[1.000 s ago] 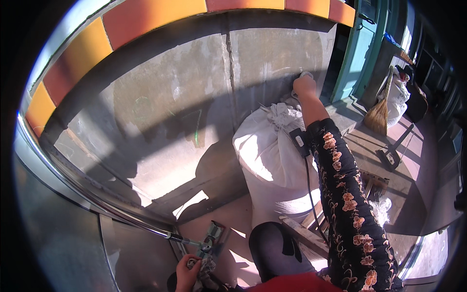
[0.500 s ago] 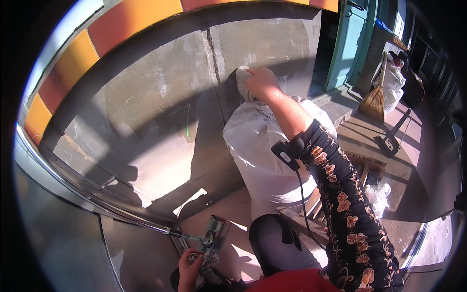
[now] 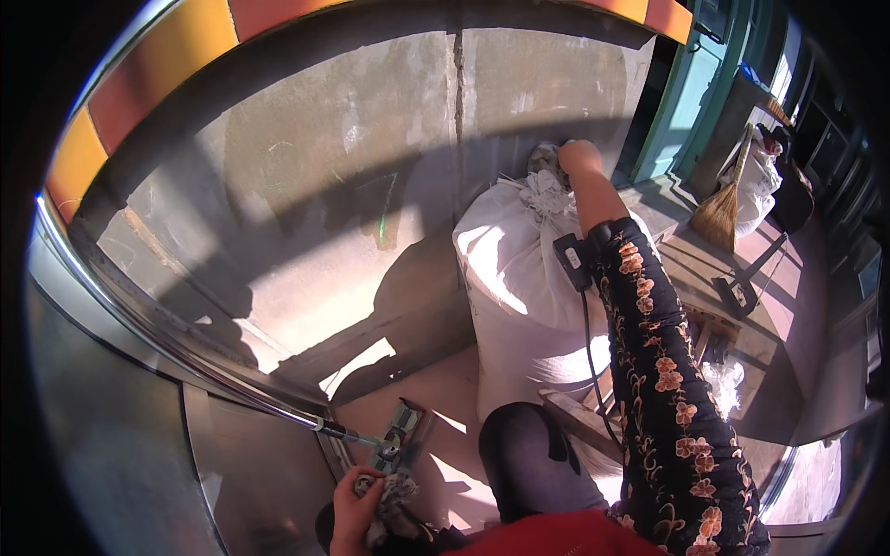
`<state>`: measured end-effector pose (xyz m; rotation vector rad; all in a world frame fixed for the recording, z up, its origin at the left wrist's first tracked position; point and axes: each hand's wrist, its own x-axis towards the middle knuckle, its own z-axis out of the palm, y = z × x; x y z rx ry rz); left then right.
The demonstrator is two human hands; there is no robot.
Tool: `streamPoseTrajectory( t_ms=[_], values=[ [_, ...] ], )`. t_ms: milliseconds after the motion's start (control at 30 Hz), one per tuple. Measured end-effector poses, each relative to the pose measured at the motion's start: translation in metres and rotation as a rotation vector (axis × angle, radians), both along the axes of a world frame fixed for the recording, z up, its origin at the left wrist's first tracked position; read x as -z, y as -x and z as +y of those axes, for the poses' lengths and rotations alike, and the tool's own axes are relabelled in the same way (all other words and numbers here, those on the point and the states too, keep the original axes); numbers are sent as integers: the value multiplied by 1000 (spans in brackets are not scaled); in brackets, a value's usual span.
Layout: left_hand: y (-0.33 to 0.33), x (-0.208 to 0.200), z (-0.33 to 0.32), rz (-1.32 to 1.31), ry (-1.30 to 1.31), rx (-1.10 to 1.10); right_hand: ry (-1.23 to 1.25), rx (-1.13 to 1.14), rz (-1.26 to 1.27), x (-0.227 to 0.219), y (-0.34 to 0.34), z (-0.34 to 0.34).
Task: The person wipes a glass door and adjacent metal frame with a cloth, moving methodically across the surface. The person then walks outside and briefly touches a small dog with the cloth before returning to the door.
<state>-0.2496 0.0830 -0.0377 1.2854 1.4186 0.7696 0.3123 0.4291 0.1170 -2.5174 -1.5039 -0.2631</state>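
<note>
With bent fingers, my right hand (image 3: 581, 159) grips a bunched greyish cloth (image 3: 545, 157) just above the tied neck of a large white sack (image 3: 519, 269). Whether this cloth is a separate rag or part of the sack's gathered top, I cannot tell. Behind it stands the grey wall (image 3: 371, 120). Low in the view, my left hand (image 3: 355, 505) is closed on a crumpled grey patterned cloth (image 3: 397, 491). Just beyond that hand, the head of a flat mop (image 3: 399, 435) rests on the floor, its metal handle running up to the left.
A wooden stool or frame (image 3: 579, 422) stands right of the sack, partly hidden by my sleeve. Farther right are a straw broom (image 3: 718, 215), a white bag (image 3: 756, 185) and a long-handled dustpan (image 3: 739, 295). A teal door (image 3: 681, 102) is at the back.
My right hand and its cloth have moved right relative to the wall and the sack. The whole scene has shifted right in view. My left hand keeps its cloth.
</note>
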Motion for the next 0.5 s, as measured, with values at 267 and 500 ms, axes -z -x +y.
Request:
streamPoseTrajectory(
  t_ms=[267, 500],
  values=[
    [-5, 6, 5, 40, -43, 67, -116, -340, 128, -30, 114, -20],
    [-2, 2, -4, -30, -39, 21, -569, -464, 628, -49, 115, -50]
  ],
)
